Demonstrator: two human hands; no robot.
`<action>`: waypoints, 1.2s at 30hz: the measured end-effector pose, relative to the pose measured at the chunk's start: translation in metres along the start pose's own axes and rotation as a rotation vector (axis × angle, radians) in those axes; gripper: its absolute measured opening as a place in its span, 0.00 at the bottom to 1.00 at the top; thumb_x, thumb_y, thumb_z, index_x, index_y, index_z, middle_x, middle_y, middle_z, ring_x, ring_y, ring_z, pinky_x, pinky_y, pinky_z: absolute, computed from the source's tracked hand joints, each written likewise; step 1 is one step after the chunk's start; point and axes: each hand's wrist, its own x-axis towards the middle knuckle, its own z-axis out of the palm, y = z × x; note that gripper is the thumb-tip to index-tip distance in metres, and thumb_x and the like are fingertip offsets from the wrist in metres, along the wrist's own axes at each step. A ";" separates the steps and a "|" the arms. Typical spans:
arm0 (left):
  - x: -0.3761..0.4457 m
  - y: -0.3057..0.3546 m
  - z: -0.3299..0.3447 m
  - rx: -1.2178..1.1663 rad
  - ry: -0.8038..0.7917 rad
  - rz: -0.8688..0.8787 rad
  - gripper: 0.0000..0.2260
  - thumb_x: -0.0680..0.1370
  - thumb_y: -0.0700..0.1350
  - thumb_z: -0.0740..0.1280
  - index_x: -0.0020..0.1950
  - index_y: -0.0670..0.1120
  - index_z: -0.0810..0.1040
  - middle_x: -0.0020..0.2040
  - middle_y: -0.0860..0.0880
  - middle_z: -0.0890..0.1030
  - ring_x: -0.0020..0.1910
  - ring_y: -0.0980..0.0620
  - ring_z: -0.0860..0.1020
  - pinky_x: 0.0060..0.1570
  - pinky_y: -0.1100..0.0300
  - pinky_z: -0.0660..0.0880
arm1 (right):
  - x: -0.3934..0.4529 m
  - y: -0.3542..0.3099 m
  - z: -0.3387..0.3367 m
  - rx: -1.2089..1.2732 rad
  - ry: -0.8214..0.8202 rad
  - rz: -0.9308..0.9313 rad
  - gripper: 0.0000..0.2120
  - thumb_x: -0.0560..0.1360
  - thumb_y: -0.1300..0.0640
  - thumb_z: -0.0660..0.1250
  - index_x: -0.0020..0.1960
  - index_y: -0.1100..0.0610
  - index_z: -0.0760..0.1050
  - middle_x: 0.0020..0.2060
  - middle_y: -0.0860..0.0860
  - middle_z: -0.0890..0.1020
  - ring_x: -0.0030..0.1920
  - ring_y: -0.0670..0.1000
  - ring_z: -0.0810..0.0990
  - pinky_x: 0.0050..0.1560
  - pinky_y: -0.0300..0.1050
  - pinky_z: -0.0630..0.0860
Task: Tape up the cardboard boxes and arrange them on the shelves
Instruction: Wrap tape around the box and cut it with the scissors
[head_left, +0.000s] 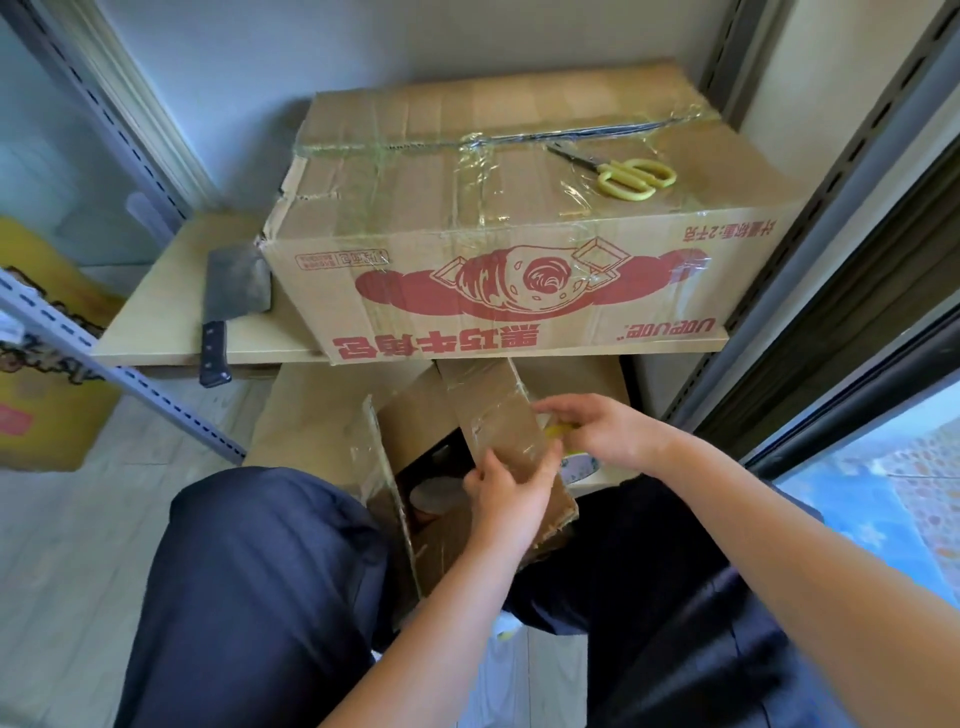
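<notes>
An open cardboard box (332, 415) stands between my knees below the shelf, its narrow flap (498, 415) raised and streaked with clear tape. My left hand (506, 493) grips the flap's lower edge, thumb on top. My right hand (592, 426) holds a roll of tape (579, 465), mostly hidden behind the flap, with a yellow bit pinched at the fingers. A large taped box (493, 223) with a red croissant print sits on the wooden shelf (156, 312). Yellow-handled scissors (623, 174) lie on top of it.
A cleaver (228, 306) lies on the shelf left of the big box, its handle over the front edge. Metal shelf uprights (104, 353) run at left and right. A yellow bag (41, 364) stands far left. A window is at right.
</notes>
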 end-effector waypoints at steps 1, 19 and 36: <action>0.001 0.002 0.001 -0.010 0.002 -0.015 0.45 0.66 0.75 0.63 0.75 0.50 0.62 0.69 0.45 0.65 0.65 0.44 0.72 0.65 0.52 0.71 | 0.001 0.001 -0.002 -0.015 -0.006 0.012 0.23 0.76 0.66 0.64 0.66 0.46 0.73 0.60 0.55 0.80 0.60 0.52 0.79 0.66 0.51 0.73; 0.022 -0.012 -0.019 -0.255 -0.240 0.029 0.09 0.84 0.48 0.58 0.57 0.48 0.76 0.55 0.45 0.81 0.48 0.50 0.81 0.48 0.54 0.81 | 0.017 0.021 0.008 -0.437 0.019 0.078 0.11 0.77 0.59 0.66 0.58 0.51 0.81 0.51 0.47 0.79 0.56 0.47 0.77 0.51 0.35 0.68; 0.065 -0.040 0.027 0.115 0.049 0.032 0.16 0.84 0.43 0.56 0.43 0.37 0.76 0.41 0.36 0.79 0.46 0.38 0.79 0.37 0.52 0.66 | -0.047 -0.086 -0.043 -0.601 1.239 -0.542 0.10 0.73 0.57 0.56 0.42 0.56 0.76 0.35 0.49 0.78 0.34 0.52 0.75 0.28 0.44 0.69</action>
